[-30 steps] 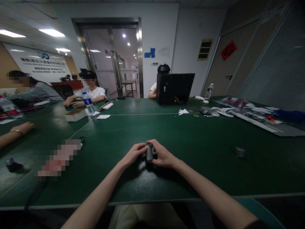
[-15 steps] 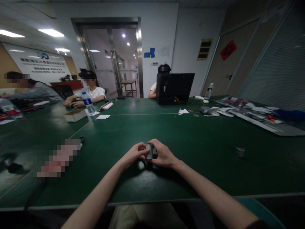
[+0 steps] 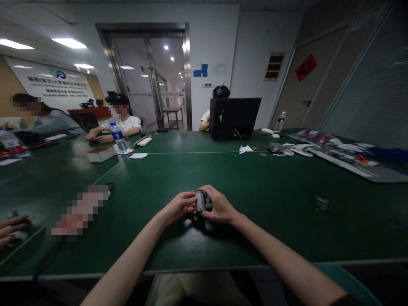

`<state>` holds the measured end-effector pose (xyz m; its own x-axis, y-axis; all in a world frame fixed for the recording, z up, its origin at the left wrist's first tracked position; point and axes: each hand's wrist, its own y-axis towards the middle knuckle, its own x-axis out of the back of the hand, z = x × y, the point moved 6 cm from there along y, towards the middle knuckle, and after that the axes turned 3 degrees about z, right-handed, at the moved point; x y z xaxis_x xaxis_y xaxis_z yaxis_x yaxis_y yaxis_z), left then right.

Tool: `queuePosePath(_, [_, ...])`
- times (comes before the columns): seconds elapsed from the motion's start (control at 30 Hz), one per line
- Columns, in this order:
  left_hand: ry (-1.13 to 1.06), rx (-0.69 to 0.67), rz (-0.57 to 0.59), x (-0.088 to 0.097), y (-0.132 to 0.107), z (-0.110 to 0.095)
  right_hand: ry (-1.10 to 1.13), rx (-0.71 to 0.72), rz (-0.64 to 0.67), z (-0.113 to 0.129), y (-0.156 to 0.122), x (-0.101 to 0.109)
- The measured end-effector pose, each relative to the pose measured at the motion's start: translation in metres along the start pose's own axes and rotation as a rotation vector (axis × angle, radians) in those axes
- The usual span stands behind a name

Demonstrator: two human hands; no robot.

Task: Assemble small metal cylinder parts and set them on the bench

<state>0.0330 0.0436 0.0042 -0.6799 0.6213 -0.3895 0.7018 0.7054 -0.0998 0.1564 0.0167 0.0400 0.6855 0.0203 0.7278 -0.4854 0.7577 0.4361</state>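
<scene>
Squarely between both palms sits a small grey metal cylinder (image 3: pixel 200 201), its length running roughly away from me and leaning slightly. With my right hand (image 3: pixel 217 205) I pinch it end to end: fingers bent over the far end, thumb under the near one, leaving a dark gap between the cylinder and my palm. Along its other side lie the curled fingers of my left hand (image 3: pixel 181 207), tips against the metal; they are small and dim from up here, so I cannot tell whether they squeeze or merely steady it. Beneath my grip, shadow darkens the green table (image 3: pixel 178 178). Well off to my right, a second grey metal piece (image 3: pixel 321 203) stands alone on the surface. To my left lies a pink, blurred-out oblong (image 3: pixel 79 212), and past it a co-worker's hand (image 3: pixel 12 229) reaches in at the edge. Farther out, an open white box (image 3: pixel 101 154) sits beside a blue-capped bottle (image 3: pixel 119 141), near a flat piece of paper (image 3: pixel 138 156). Across from me stands a black case (image 3: pixel 234 117), a person seated behind it; rightward, a cluttered grey board (image 3: pixel 379 174) rests by the table's far corner.
</scene>
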Motion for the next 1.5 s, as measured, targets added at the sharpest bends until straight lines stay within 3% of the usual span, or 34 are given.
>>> queuePosePath(0.2, [0.063,0.013,-0.008,-0.0007,-0.0005,0.0029,-0.03,-0.027,-0.015,-0.0016,-0.0009,-0.0002])
queuePosePath(0.47, [0.209,-0.031,-0.111,0.0068,0.0001,0.0003,-0.014,-0.022,0.005,-0.0012,-0.0005,-0.0015])
queuePosePath(1.07, [-0.076,0.03,-0.001,-0.0005,0.0014,0.0024,0.045,0.043,0.016,0.0042,-0.0016,0.0004])
queuePosePath(1.37, [0.241,-0.038,-0.097,0.0037,0.0011,-0.0003,-0.027,-0.02,0.01,0.0009,-0.0018,0.0002])
queuePosePath(1.5, [0.272,-0.028,-0.102,0.0051,0.0014,-0.0004,-0.002,-0.028,0.021,-0.0001,-0.0019,-0.0011])
